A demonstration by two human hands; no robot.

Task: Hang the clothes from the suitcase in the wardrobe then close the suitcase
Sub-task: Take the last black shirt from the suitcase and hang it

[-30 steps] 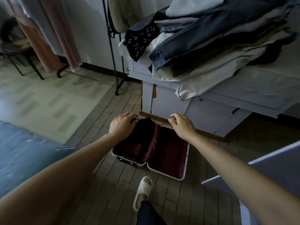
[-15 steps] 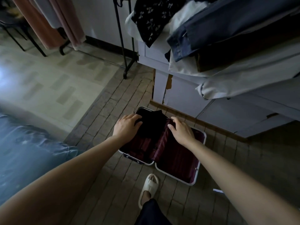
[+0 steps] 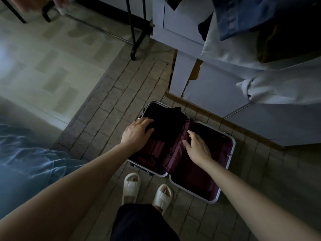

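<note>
While the suitcase [image 3: 224, 171] lies open and flat on the brick floor [image 3: 107, 108], both of its halves face upward, showing a maroon lining. A black garment [image 3: 166, 126] sits in the left half, at its far end. The left hand [image 3: 137, 132] rests on the garment's left edge with its grip spread, fingers extended (whether the thumb hooks under the cloth cannot be told in the dim light). The right hand [image 3: 197, 147] lies over the central lining divider, fingers relaxed and apart, pinching nothing. Folded clothes [image 3: 260, 49] overhang the worktop [image 3: 173, 23] beyond. Two white sandals [image 3: 131, 186] stand near the suitcase.
</note>
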